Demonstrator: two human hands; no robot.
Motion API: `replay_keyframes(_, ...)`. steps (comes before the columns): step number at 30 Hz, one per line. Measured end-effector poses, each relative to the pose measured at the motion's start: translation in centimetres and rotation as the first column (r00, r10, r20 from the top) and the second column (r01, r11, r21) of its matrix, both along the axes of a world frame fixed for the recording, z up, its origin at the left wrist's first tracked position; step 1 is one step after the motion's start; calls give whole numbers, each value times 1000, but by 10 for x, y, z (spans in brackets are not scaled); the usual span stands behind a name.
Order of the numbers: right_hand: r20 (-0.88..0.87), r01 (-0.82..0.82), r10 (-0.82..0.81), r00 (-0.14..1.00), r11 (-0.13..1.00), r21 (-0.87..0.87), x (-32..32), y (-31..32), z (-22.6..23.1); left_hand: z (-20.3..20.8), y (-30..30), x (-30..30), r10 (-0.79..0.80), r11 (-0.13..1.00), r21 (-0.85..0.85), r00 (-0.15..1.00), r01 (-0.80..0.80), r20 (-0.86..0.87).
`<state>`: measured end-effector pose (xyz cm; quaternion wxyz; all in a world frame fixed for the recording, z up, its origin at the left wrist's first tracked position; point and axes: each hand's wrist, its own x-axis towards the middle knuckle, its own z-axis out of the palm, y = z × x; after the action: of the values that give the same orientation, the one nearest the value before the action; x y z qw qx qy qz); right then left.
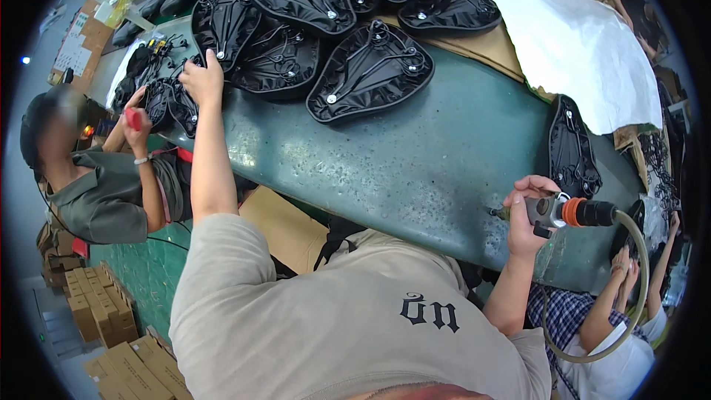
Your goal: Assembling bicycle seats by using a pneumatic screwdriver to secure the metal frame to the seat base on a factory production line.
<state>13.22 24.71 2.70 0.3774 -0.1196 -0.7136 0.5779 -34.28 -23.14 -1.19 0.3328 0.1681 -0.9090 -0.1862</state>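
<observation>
My left hand (201, 81) reaches far left over the table's edge, fingers bent and thumb raised. It is at the upper end of a small black bicycle seat cover (182, 110) and seems to grip it; the fingertips are partly hidden. In my right hand (524, 216) is an air screwdriver (552, 212) with a metal body and orange collar, its tip pointing left over the table. More black seat covers (370, 74) with drawcords and shiny round metal pieces lie underside up along the far side. One more seat cover (572, 150) lies beyond the tool.
The green table (385, 155) spans the view. A pale air hose (643, 267) loops down at the right. White sheeting (578, 44) lies at the back right. A co-worker (111, 185) holds a red tool at the left; another person's arms (615, 289) show at the right. Cartons (100, 304) stand lower left.
</observation>
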Motion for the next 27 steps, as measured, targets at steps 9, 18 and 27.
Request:
replay_keyframes(9,31,-48,50,998,996,-70,-9,9,-2,36,227,171,-911,326,-339,390,882,138)
replay_keyframes(18,1,-72,72,997,997,-8,-3,5,-6,29,196,219,-920,378,191,391,906,-37)
replay_keyframes(27,-2,-109,109,994,991,-75,-9,18,-5,11,-17,241,-464,820,348,884,454,-59)
